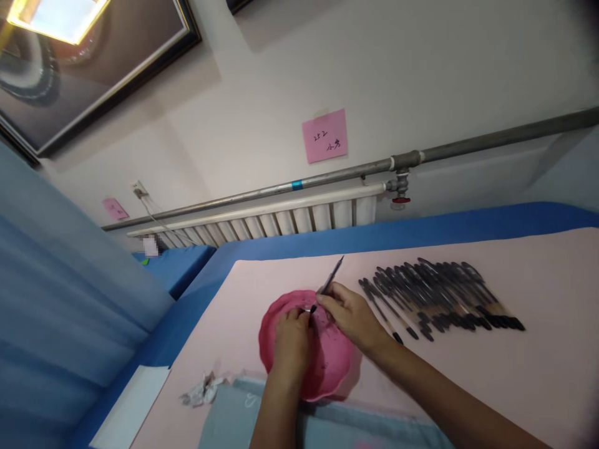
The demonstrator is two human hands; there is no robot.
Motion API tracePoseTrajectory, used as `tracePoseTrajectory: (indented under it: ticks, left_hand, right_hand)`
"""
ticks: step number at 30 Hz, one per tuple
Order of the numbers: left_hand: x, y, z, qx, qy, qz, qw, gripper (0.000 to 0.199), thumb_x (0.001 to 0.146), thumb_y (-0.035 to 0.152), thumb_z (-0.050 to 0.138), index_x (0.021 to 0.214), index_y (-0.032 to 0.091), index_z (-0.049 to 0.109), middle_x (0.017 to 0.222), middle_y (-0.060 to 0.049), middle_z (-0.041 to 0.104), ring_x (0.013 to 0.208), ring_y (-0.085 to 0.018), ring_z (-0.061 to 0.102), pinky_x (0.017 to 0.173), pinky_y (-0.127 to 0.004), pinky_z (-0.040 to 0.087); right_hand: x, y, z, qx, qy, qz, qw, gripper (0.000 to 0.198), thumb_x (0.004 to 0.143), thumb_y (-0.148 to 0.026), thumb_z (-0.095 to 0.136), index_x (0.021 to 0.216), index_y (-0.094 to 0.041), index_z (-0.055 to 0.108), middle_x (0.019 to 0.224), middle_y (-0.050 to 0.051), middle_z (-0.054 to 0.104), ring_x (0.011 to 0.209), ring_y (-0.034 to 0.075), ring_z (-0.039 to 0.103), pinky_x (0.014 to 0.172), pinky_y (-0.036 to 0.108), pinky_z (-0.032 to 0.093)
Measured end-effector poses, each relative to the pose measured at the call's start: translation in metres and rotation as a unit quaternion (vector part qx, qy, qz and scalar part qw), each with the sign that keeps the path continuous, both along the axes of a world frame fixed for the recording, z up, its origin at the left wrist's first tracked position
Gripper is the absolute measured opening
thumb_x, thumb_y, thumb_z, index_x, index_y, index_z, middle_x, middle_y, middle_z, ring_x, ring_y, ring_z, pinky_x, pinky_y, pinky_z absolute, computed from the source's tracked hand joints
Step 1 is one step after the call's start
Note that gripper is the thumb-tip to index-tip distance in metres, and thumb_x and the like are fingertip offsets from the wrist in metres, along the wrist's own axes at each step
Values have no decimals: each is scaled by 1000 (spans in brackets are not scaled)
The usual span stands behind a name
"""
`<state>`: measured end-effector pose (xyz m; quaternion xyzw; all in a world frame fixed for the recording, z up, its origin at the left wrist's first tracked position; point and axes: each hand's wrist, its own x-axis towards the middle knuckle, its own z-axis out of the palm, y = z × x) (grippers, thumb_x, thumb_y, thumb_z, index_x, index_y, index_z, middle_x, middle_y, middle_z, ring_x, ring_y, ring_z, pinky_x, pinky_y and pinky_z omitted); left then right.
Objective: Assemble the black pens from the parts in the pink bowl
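My right hand (352, 312) is closed round a slim, dark-handled brush (333, 273) whose handle end points up and away. The brush's black tip (313, 308) is low, over a round pink dish (330, 371) with a wavy rim. Inside the dish, my left hand (294, 340) is closed, with its fingertips right beside that tip. A small pale, shiny bit shows at those fingertips; what it is cannot be made out. Dark specks are scattered over the dish's bottom. To the right lie many similar brushes (435, 293) in an overlapping row, black tips towards me.
A pale pink sheet (538, 374) covers the blue bed-like table (528, 218). Crumpled tissue (203, 391) and white paper (131, 405) lie left. Light-blue cloth (234, 415) is in front of me. Behind are a radiator (281, 223) and pipe (346, 171); a blue curtain (60, 299) hangs left.
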<state>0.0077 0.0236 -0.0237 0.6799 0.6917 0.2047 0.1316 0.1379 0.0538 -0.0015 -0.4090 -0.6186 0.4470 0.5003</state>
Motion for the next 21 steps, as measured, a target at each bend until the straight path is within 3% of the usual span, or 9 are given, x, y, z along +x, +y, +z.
tracePoseTrajectory:
  ticks: [6,14,18,19,21]
  left_hand:
    - [-2,-5,0,94,-142,41,985,21,66,5,53,70,20,66,79,-11,65,75,-22,55,75,-32,38]
    - [-7,-9,2,104,-375,91,917,28,50,-7,59,53,21,62,61,-1,53,56,-14,43,59,-24,31]
    - [-20,-7,9,87,-435,127,887,10,55,10,69,58,18,64,59,0,55,58,-13,48,58,-24,34]
    - [-24,-8,13,68,-469,132,871,6,59,19,70,60,17,64,58,0,56,56,-13,49,57,-24,36]
    - [-30,-9,21,39,-560,140,816,20,63,34,68,65,15,62,57,0,57,52,-12,50,53,-24,38]
  right_hand:
    - [0,-2,0,-46,19,32,998,14,75,-33,52,72,-19,54,59,-5,52,53,11,47,50,22,38]
    - [-1,-5,2,-19,-9,34,999,14,74,-33,53,68,-20,52,58,-4,51,55,12,47,51,23,37]
    - [-2,-10,4,36,-62,40,997,16,77,-32,50,65,-21,49,58,-4,50,57,13,46,55,24,37]
    - [-3,-12,5,50,-78,56,994,16,78,-32,49,67,-21,50,58,-4,51,58,13,46,55,24,36]
    - [-4,-16,5,77,-112,98,986,14,80,-29,48,70,-21,51,61,-3,53,59,14,48,56,25,36]
